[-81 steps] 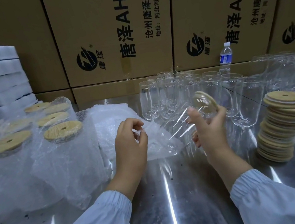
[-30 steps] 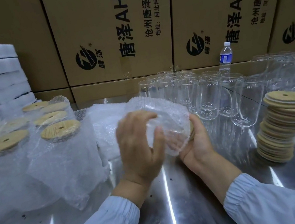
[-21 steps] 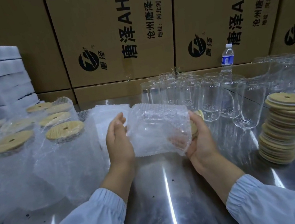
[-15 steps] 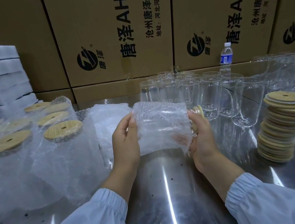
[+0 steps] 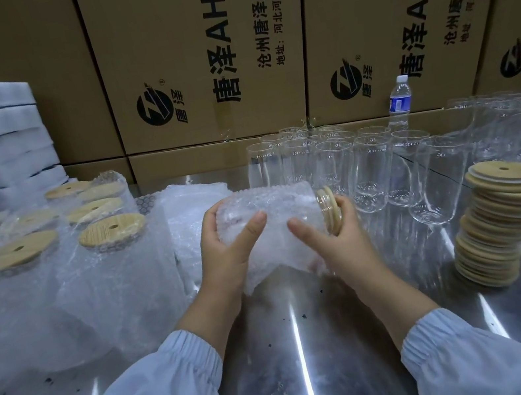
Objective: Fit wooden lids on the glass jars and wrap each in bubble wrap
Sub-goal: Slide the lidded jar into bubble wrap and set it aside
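The lids [image 5: 506,178] are looking light tan, the boxes [image 5: 192,52] brown with black letters, the worktop [image 5: 316,361] shiny grey.

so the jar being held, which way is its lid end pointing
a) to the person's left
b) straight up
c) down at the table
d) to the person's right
D: the wrapped jar lies sideways between the left hand and the right hand, with its wooden lid at the right-hand end.
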